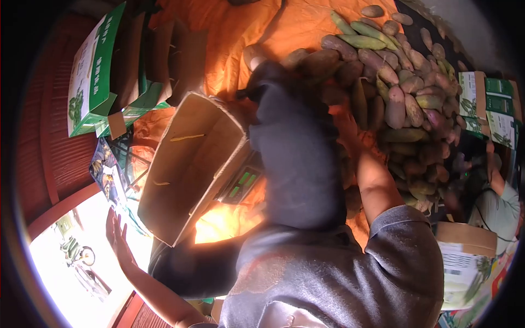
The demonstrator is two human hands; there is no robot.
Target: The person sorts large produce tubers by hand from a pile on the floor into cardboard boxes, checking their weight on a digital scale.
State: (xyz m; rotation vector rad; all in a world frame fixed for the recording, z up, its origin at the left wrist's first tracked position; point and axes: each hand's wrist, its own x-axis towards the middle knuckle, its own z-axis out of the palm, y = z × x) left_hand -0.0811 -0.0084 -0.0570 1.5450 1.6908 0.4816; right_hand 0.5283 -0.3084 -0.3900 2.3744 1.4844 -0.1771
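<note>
My left hand (pixel 116 238) is held out at the left with its fingers stretched, holding nothing. It is near the lower left of an open cardboard box (pixel 191 145), which has thin yellowish strips inside. Beside the box, a scale (pixel 240 185) shows a lit green display. My right arm reaches forward past my knee to the near side of a heap of long, thick, gourd-like vegetables (pixel 395 106), brownish with some green. My right hand (pixel 343 124) is in reddish shadow there, and its fingers are too dim to make out.
Green and white cartons (pixel 101 71) stand at the upper left. An orange sheet (pixel 229 41) lies under the heap. More printed cartons (pixel 492 104) are at the right, near another person's arm (pixel 495 172). A lidded-looking carton (pixel 465 262) stands at the lower right.
</note>
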